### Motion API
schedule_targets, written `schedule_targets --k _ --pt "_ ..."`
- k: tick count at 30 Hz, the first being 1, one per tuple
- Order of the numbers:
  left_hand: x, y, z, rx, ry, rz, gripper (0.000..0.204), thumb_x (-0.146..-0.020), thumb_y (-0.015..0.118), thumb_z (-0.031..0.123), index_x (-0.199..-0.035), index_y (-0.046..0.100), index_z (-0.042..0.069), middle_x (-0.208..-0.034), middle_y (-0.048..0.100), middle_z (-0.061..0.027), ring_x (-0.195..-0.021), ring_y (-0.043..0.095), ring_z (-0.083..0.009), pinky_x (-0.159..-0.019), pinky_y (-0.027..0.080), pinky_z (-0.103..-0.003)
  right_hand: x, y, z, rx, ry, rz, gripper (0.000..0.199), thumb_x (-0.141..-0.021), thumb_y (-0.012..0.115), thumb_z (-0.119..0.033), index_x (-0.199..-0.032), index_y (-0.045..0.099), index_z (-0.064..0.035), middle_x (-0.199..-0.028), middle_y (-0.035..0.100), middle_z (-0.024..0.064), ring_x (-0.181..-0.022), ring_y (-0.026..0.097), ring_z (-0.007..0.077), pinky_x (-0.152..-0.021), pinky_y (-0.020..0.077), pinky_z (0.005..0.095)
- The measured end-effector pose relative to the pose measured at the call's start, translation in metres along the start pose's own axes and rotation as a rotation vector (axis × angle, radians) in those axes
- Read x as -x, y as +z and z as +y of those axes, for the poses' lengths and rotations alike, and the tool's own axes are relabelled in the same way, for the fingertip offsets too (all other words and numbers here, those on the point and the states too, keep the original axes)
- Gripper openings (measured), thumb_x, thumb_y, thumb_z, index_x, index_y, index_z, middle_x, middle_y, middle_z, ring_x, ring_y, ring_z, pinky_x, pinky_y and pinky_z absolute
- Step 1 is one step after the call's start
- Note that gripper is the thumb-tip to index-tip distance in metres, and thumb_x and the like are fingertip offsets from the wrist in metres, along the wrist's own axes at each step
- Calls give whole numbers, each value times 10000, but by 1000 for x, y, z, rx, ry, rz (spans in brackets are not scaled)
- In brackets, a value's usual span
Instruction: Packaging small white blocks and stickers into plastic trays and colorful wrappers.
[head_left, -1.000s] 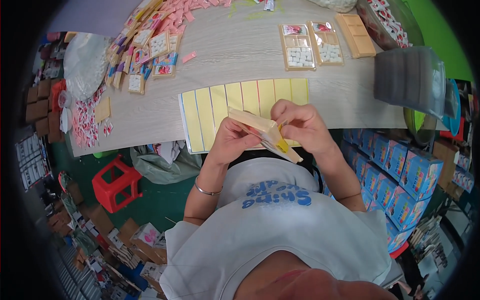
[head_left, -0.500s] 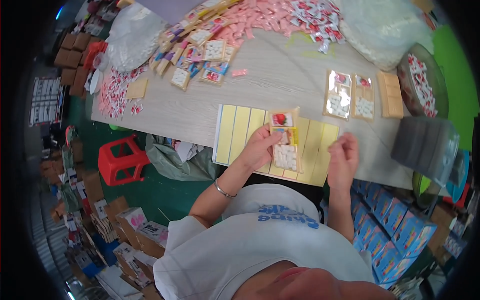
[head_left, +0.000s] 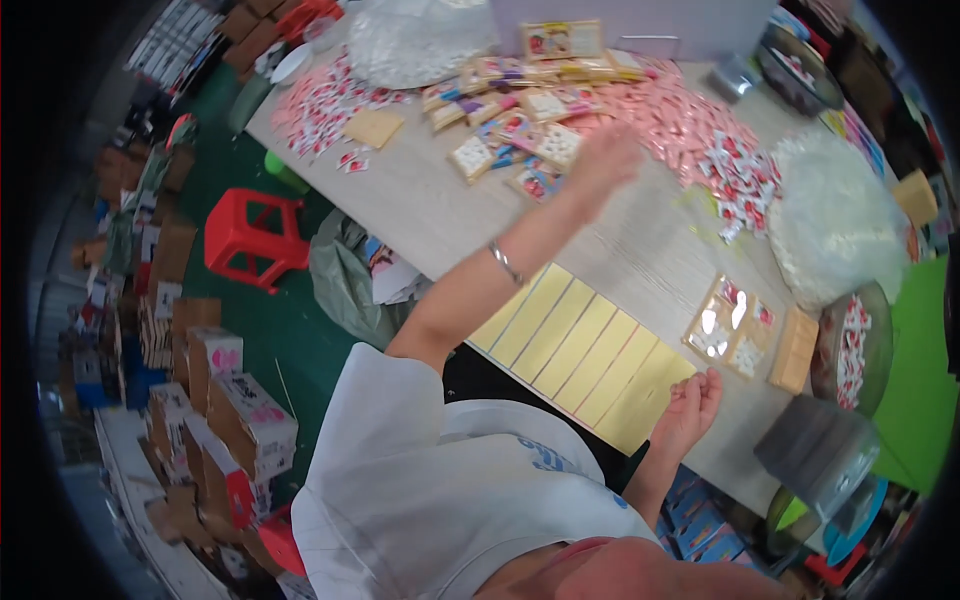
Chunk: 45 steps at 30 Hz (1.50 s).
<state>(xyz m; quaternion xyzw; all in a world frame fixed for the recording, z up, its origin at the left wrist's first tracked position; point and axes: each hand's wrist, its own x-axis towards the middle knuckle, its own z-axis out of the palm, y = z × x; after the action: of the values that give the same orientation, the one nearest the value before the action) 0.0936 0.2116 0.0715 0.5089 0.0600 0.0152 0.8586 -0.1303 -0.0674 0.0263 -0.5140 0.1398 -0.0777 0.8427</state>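
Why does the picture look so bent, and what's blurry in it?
Head view: the fisheye lens bows the table edge and blackens the corners; the outstretched left hand is motion-blurred; the right hand is sharper; glare whitens the card packs.

Left hand (head_left: 607, 160) reaches card packets (head_left: 520, 140); right hand (head_left: 690, 405) idle.

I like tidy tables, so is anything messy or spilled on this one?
Yes. Small pink packets lie in a loose heap across the far side of the table, not stacked. The left hand reaches over the scattered card packs beside them. The yellow strips lie neatly side by side.
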Motion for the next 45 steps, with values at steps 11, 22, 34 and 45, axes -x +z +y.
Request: schedule_targets --k 11,22,34,45 --pt "196 -73 -15 -1571 286 -201 654 -590 896 465 -1123 696 144 -1134 586 -73 -1229 471 -271 -1049 294 -506 -5 82 23 1550 -758 -550 466 -810 785 -268 -1173 614 -31 -1124 593 172 -1102 547 389 -979 392 515" --pt "250 11 90 -215 209 -1098 613 -696 885 487 -1021 766 -17 -964 750 -92 -900 675 -237 -852 474 -396 -65 26 -18 -185 -532 -500 440 -1073 374 -289 -665 440 -138 -737 443 -1 -617 415 166 -594 326 328" --pt "222 -13 -3 -241 -325 -234 243 -904 743 55 -1126 684 -24 -1036 751 -81 -890 713 -137 -790 566 -269 0 -5 -45 299 -3 -285 310 -1072 478 -308 -1225 577 -58 -1106 657 78 -1031 630 211 -942 503 348" --pt "209 -60 -34 -1636 221 218 538 -753 878 305 -1153 669 13 -1054 667 -116 -944 656 -248 -828 530 -375 47 -114 -39 933 -220 240 294 -993 628 -254 -1166 630 -17 -944 659 85 -779 642 216 -715 526 315"
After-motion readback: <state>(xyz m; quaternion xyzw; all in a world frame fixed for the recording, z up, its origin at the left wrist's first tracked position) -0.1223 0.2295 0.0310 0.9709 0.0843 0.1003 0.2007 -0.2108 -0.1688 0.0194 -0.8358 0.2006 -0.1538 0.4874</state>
